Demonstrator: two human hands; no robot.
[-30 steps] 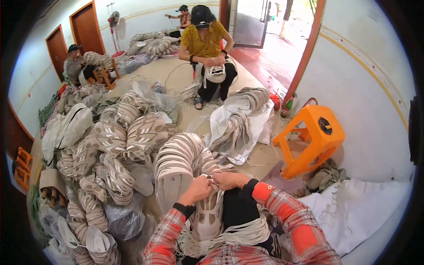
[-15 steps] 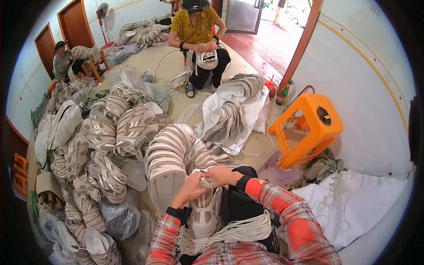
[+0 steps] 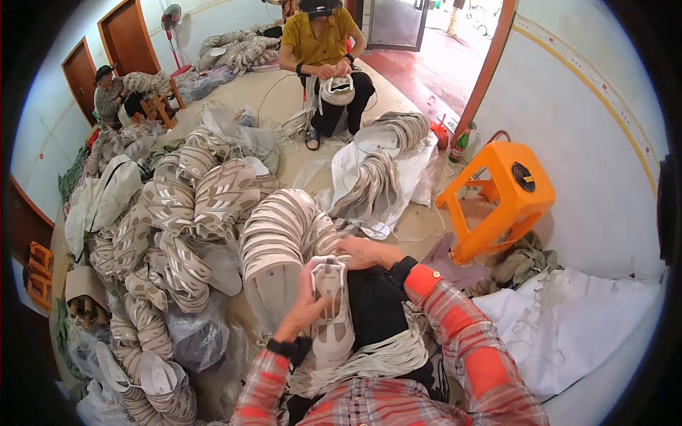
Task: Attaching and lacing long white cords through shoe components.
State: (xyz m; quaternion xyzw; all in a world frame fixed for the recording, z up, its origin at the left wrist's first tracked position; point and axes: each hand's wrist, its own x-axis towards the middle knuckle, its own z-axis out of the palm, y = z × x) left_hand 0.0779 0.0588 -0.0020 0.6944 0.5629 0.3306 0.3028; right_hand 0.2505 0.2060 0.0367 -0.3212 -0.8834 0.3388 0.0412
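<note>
Head view: the left hand (image 3: 302, 312) has its grip clenched on the near side of a white strapped shoe upper (image 3: 330, 312), thumb up along its edge, and the right hand (image 3: 362, 252) grasps the top end of the same piece, fingers curled over its rim. The upper stands lengthwise between the two grips, over the lap, with a bundle of white cords (image 3: 369, 358) draped just below the left grip. Beyond the right grip lies a long nested row of uppers (image 3: 284, 231), touching or nearly so.

To do this well, I judge the left grip should hold the piece steady while the right fingers work at the top end, keeping the straps flat and untwisted. The loose cords below could snag; keeping them clear of the wrist would help.
</note>
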